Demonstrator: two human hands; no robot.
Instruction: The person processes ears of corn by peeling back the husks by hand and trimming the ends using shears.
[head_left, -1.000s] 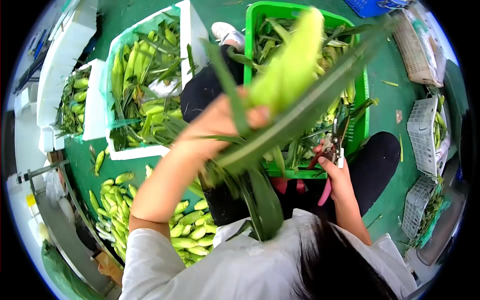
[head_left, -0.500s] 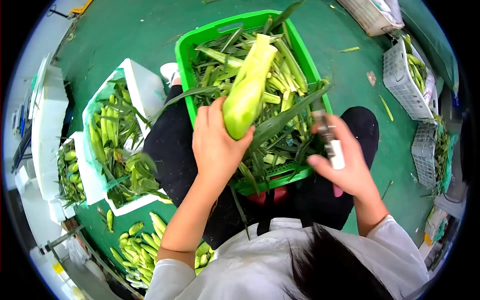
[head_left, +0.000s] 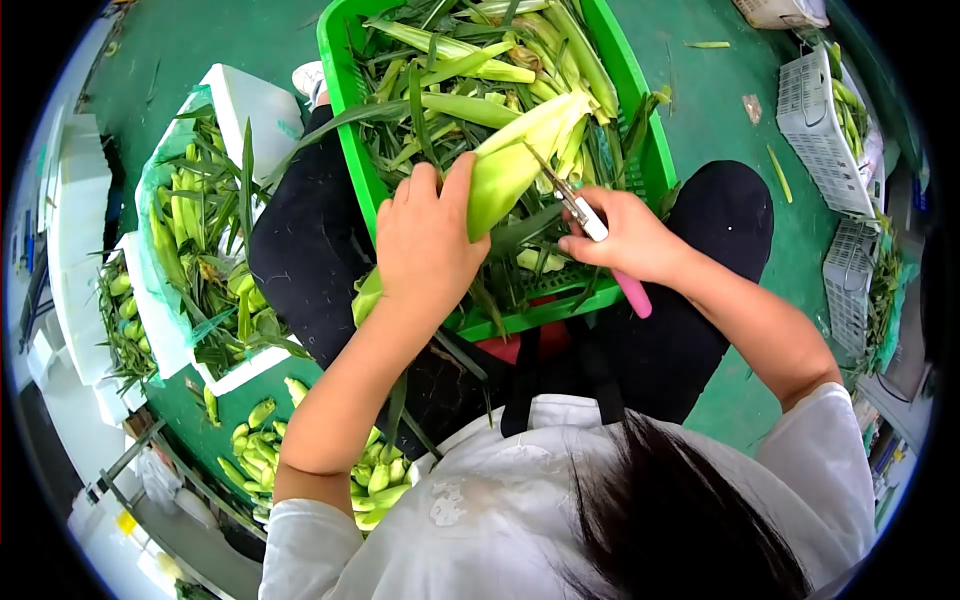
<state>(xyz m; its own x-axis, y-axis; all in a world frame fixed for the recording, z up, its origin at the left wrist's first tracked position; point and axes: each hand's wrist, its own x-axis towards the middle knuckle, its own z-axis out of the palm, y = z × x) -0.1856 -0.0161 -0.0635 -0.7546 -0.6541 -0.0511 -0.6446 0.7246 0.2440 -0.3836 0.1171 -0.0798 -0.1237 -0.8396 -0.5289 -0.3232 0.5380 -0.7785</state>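
My left hand [head_left: 430, 235] is wrapped round an ear of corn [head_left: 510, 170] in its pale green husk, held slanting up to the right. My right hand [head_left: 630, 240] grips a pair of pruning shears [head_left: 585, 215] with white and pink on the handles. The blades lie against the right side of the husk, near its leafy upper end; whether they are cutting into it I cannot tell. Below both hands, a green plastic basket [head_left: 655, 150] between my knees is heaped with stripped husks and leaves [head_left: 440, 75].
To the left, a white foam box [head_left: 255, 110] holds unhusked corn [head_left: 190, 210]. Several trimmed ears [head_left: 260, 450] are piled on the green floor at lower left. White crates [head_left: 820, 135] with greens line the right side.
The shears have come left and up against the husk. My left hand has tilted the ear further to the right, and the basket sits higher in view.
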